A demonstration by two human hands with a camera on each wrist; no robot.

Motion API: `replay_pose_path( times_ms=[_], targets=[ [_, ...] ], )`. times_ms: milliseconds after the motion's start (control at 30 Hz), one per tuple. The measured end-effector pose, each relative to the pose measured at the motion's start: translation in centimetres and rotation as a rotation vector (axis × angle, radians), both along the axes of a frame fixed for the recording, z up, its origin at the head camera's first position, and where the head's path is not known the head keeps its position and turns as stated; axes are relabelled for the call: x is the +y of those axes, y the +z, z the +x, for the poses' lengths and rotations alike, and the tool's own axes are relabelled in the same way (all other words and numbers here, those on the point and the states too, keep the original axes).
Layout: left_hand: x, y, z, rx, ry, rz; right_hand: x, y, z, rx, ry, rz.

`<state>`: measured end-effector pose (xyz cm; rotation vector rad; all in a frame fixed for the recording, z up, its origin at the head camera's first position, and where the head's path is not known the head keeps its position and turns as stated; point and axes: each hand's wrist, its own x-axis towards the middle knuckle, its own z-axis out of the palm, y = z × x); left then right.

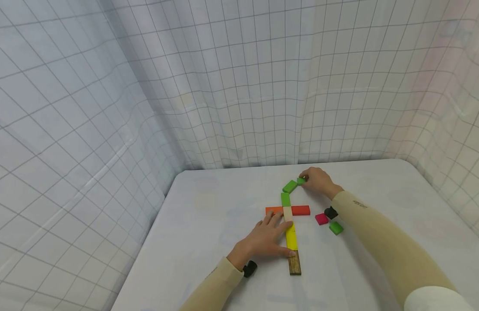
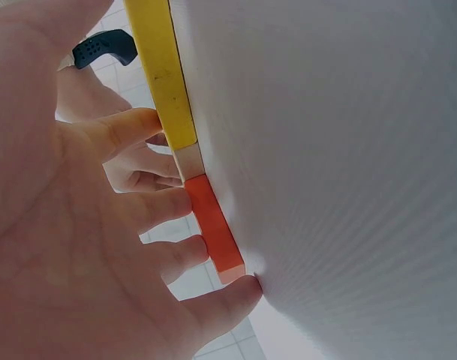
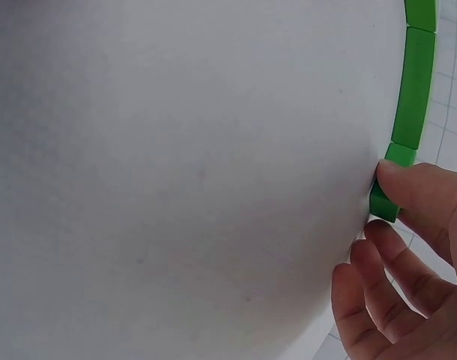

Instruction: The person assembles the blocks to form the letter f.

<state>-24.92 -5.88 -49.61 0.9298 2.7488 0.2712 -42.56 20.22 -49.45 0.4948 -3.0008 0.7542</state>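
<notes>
1. Green end block [image 1: 300,181] sits between the thumb and finger of the right hand [image 1: 318,180], which pinches it against the table [image 1: 193,224].
2. Seen from the head, it lies at two o'clock from the slanted green block [image 1: 290,186], which is at one o'clock from the straight green block [image 1: 285,199].
3. Around the pale block [image 1: 288,211], the straight green block stands at twelve o'clock, the red block [image 1: 300,210] at three, the yellow block [image 1: 291,238] at six and the orange block [image 1: 273,210] at nine.
4. Beyond the yellow block, further toward six o'clock, the brown block [image 1: 295,264] continues the stem.
5. Fingers spread, the left hand [image 1: 263,239] lies over the stem's nine o'clock side: its thumb tip reaches the brown block, and other fingertips touch the yellow and orange blocks.
6. Apart at four o'clock from the red block lies a pink block [image 1: 322,219], with a loose green block [image 1: 335,228] at four o'clock from that.
</notes>
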Motion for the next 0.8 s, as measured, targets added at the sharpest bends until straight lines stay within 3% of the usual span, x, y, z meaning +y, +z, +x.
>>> replay_pose_path(
  times_ms=[467,800],
  targets=[
    [0.1,0.3,0.2,0.012,-0.006,-0.001,0.1,0.1,0.2,0.004,-0.003,0.013],
    [0.1,0.0,0.1,0.003,0.003,0.0,0.7,2.0,1.2,-0.009,-0.024,0.025]
  ],
)
